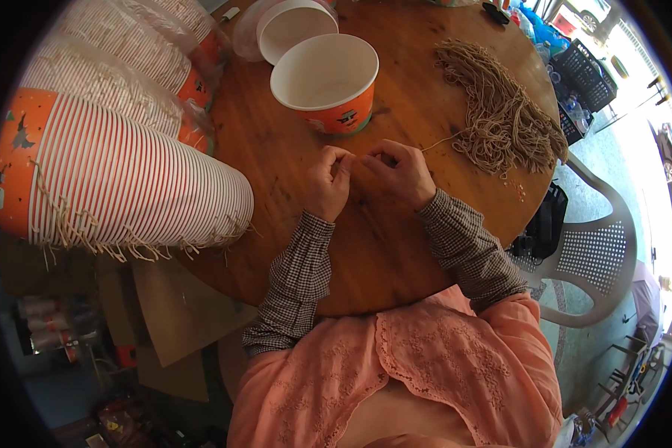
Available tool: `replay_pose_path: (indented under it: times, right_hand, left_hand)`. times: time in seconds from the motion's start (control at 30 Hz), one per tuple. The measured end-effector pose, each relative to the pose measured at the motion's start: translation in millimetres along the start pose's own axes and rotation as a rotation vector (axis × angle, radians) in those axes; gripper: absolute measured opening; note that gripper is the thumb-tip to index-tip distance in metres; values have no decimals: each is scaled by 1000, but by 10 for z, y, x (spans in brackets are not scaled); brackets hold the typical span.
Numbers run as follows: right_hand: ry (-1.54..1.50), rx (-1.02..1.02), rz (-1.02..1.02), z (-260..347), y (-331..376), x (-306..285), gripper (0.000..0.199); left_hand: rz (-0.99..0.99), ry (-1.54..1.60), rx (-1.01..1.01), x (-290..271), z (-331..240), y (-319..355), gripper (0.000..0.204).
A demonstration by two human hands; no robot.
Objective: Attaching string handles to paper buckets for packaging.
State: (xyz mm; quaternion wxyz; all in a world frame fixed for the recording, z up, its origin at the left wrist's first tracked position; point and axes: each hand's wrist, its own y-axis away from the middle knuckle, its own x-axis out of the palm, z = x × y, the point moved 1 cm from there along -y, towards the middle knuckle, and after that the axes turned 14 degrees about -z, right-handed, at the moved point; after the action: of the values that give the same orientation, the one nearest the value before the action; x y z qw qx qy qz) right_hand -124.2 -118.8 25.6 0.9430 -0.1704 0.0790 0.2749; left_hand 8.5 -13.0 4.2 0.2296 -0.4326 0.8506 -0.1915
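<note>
Both my hands are raised over the round wooden table, just on my side of an orange-and-white paper bucket [336, 112] that stands upright with its mouth open. My left hand [330, 183] is closed in a pinch, its fingertips close to those of my right hand [402, 173]. The right fingers are pinched too, and a thin strand of twine [439, 143] runs from them to a loose heap of tan twine [500, 112] at the right. Both pinches meet on the twine; its end is hidden by the fingers.
At the left lies a long stack of nested paper buckets [134, 168] with twine ends hanging along it. Plastic-wrapped stacks [119, 67] are behind it. Another white bucket [295, 30] is at the back. A plastic chair [593, 246] holding a black bag [549, 220] stands right of the table [381, 261].
</note>
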Motion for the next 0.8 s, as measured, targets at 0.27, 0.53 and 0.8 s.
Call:
replay_pose_path:
  times: [0.27, 0.53, 0.8]
  right_hand:
    - [12, -44, -3, 19, -19, -9, 16]
    - [-21, -37, -16, -30, -14, 11, 19]
    - [-13, -34, 57, 46, 11, -26, 19]
  left_hand:
    - [-6, -19, 147, -11, -24, -33, 6]
    - [12, -58, 204, -36, -70, -67, 6]
    - [-22, -117, 291, -48, -53, -68, 7]
